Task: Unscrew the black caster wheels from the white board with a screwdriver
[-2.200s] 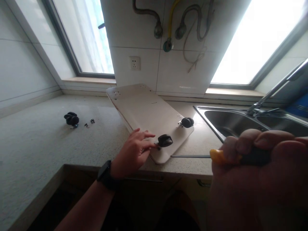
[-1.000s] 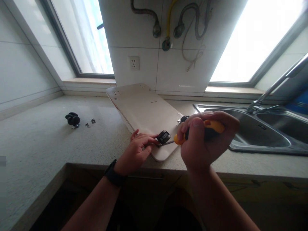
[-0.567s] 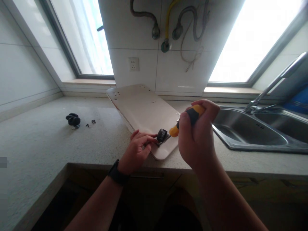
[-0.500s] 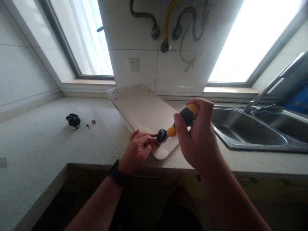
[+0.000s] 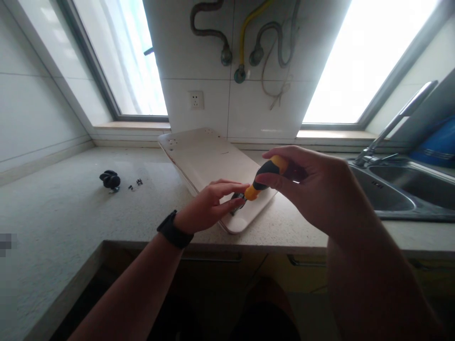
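Observation:
My right hand (image 5: 302, 182) grips a yellow and black screwdriver (image 5: 267, 174), tilted with its shaft pointing down and left. Its lower end meets a black caster wheel (image 5: 236, 196) near the front corner of a pale panel (image 5: 213, 158). My left hand (image 5: 209, 203), with a black watch band (image 5: 175, 229) at the wrist, has its thumb and index finger on either side of the caster, close to the screwdriver's shaft. Those fingers partly cover the caster, and the screwdriver's tip is hard to make out.
Black casters (image 5: 110, 179) lie on the speckled counter (image 5: 149, 208) to the left, beside several small screws (image 5: 135, 183). At the right is a steel sink (image 5: 394, 189) with a faucet (image 5: 394, 128). Hoses (image 5: 241, 42) and a socket (image 5: 196, 100) are on the back wall.
My left fingers have moved right and up, over the caster and toward the screwdriver's shaft. My right hand has turned its grip on the handle, with the wrist farther right.

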Available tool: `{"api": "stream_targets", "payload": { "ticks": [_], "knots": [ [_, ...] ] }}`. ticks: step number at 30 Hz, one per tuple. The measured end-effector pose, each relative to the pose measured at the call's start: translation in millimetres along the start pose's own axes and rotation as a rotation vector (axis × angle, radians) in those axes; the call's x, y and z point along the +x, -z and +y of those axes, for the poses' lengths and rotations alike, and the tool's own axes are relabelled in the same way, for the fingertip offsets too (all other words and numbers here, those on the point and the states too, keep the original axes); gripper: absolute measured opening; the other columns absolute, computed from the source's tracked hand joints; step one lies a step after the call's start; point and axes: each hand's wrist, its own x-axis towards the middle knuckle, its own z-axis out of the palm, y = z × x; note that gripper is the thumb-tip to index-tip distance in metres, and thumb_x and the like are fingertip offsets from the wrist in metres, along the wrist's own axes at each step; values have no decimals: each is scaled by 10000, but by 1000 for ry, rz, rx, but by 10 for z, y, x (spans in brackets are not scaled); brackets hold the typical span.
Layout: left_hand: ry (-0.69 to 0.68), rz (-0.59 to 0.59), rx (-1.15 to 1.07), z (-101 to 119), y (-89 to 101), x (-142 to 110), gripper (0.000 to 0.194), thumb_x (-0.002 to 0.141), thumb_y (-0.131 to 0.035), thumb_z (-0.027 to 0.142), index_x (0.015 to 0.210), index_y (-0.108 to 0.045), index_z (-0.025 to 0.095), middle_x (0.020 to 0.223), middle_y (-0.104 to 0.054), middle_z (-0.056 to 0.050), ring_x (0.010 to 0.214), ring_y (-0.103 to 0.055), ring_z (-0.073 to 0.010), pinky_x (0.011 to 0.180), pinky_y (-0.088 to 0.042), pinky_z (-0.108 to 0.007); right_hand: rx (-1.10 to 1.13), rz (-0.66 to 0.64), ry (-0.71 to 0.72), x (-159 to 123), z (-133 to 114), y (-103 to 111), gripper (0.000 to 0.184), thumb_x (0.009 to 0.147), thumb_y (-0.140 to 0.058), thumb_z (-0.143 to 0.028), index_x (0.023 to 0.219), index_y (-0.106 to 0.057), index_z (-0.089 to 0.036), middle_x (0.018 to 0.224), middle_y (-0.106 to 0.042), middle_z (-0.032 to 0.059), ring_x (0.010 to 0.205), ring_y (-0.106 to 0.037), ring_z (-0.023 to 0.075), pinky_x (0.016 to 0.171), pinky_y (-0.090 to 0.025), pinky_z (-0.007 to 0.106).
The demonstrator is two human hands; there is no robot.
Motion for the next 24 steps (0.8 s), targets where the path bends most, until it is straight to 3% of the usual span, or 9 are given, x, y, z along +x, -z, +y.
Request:
{"api": "stream_targets", "payload": {
  "ticks": [3,6,9,11,16,19,24],
  "knots": [
    [-15,-94,-49,-38,-41,116,215,960,-633,227,1141,-751,214,1156,-732,-84,1064,-662,-209,945,-509,-354,78,-98,4,20,26,65,359,798,-811,-389,1139,-733,-309,923,-747,-29,771,-687,141,673,-541,278],
    [59,-98,-86,-85,-81,135,160,955,-648,254,1011,-781,184,1017,-767,-71,932,-686,-188,850,-518,-320,152,-222,36,19,53,121,395,851,-750,-319,1241,-685,-332,1103,-745,-26,945,-710,155,778,-568,277],
    [129,-40,-86,-90,-127,112,144,932,-682,276,961,-788,182,923,-785,-46,841,-684,-170,812,-502,-308,143,-277,52,16,36,146,496,917,-662,-351,1403,-571,-315,1193,-721,7,989,-702,163,832,-572,308],
    [175,21,-71,-73,-164,102,133,896,-727,294,914,-787,177,862,-777,-34,780,-662,-158,762,-485,-295,53,-241,54,28,-10,145,513,939,-625,-428,1421,-563,-265,1171,-715,53,924,-694,180,787,-568,341],
    [241,148,-70,-79,-248,107,224,782,-836,367,778,-739,166,716,-702,2,658,-562,-124,653,-426,-273,-165,-168,72,110,-89,119,374,886,-697,-472,1115,-737,-179,1037,-694,99,785,-639,192,675,-537,361],
    [245,213,-91,-132,-299,107,298,744,-864,402,748,-686,163,697,-669,13,634,-534,-112,620,-415,-262,-54,-132,35,155,-36,121,442,812,-789,-426,1189,-721,-207,1001,-736,64,841,-681,211,744,-567,379],
    [205,275,-101,-167,-331,88,365,728,-876,418,740,-609,170,677,-612,25,611,-513,-108,578,-411,-246,176,-283,137,176,43,174,498,880,-701,-248,1372,-629,-281,1258,-712,41,1073,-701,210,913,-591,366]
  ]
}}
